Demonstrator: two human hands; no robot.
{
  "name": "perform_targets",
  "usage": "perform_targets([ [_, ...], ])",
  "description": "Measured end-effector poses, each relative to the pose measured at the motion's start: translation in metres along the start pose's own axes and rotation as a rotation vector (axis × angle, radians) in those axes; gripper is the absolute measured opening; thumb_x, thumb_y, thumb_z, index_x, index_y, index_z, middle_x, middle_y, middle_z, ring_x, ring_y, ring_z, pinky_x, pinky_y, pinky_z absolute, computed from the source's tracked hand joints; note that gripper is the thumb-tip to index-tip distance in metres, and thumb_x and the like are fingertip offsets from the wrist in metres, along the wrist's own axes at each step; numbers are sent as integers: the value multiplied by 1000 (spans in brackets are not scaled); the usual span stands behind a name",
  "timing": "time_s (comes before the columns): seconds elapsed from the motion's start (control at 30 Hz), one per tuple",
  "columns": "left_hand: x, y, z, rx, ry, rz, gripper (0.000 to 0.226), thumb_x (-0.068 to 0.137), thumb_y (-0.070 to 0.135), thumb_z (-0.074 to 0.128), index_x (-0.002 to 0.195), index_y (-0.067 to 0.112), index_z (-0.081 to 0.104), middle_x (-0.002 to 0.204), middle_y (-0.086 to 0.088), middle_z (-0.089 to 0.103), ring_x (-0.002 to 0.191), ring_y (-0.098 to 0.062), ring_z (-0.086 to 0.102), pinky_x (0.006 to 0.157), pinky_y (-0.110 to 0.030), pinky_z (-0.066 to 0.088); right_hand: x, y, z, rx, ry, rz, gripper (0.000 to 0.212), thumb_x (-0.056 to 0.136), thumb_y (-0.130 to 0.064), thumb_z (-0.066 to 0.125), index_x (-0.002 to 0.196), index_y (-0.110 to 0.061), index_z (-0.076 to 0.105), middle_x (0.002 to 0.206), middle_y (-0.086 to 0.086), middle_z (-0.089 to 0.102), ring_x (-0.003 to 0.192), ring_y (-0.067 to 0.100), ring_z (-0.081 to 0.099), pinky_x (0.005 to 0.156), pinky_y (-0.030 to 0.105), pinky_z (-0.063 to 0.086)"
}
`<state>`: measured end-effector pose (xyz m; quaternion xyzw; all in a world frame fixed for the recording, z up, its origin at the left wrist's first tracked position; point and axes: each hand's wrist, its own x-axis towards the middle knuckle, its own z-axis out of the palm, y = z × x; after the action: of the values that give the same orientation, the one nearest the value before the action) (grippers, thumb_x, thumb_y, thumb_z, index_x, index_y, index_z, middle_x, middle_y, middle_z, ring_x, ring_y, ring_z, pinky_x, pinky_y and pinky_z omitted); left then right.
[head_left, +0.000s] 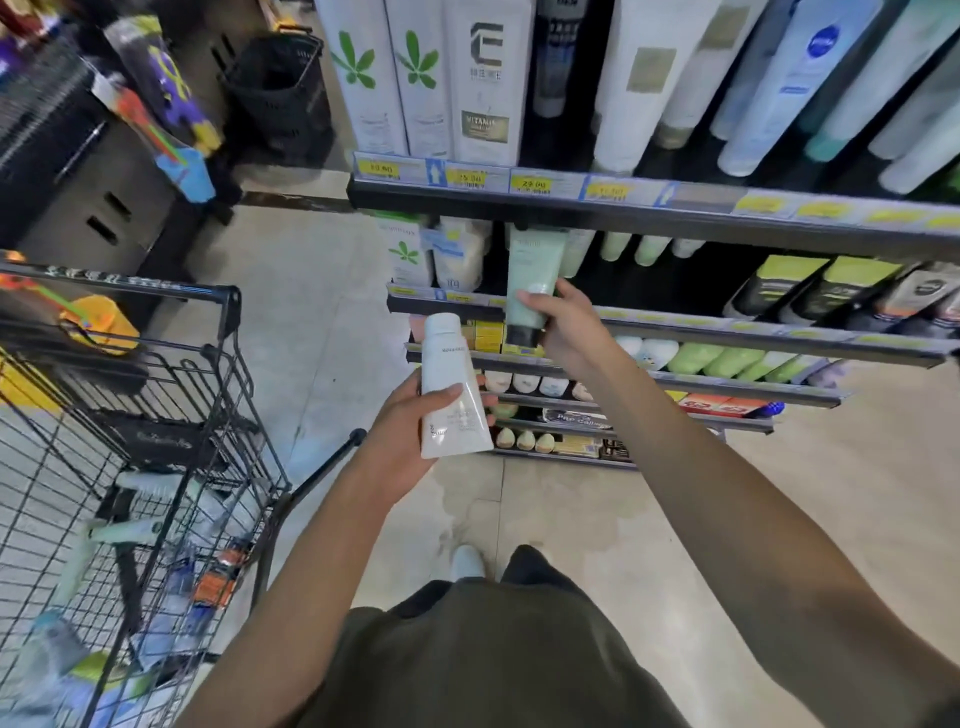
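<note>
My left hand (400, 421) grips a white tube (451, 387) with small grey print, cap end pointing up and away, held in front of the lower shelves. My right hand (566, 325) grips a pale green tube (532, 275) with a black cap at its lower end, thumb across its front, right at the edge of the second shelf (727, 325). More pale green tubes (613, 247) stand in a row behind it on that shelf.
A black wire shopping cart (156, 415) with several items stands at my left. Shelves of tubes and boxes (488, 83) with yellow price tags (535, 184) fill the right. A black basket (278, 88) sits on the tiled floor farther down the aisle.
</note>
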<state>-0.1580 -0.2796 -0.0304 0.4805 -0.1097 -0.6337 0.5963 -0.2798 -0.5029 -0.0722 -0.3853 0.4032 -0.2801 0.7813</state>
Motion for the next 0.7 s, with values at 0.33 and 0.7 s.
perform_targets([
  [0.33,13,6,-4,-18,55,-13,46,98,-2,54,142,12,53,116,-14,73,100,-30,74,73,-38,61,57,-27,0,-267,88,-126,53,80,-7,84,128,-13,63,122,5,74,113,22,70,97,41,58],
  [0.7,19,4,-13,54,76,-56,53,96,4,59,147,19,49,132,-16,67,111,-33,71,83,-42,59,77,-26,9,-367,188,-191,52,76,1,85,121,-15,64,121,2,72,111,16,67,99,33,54],
])
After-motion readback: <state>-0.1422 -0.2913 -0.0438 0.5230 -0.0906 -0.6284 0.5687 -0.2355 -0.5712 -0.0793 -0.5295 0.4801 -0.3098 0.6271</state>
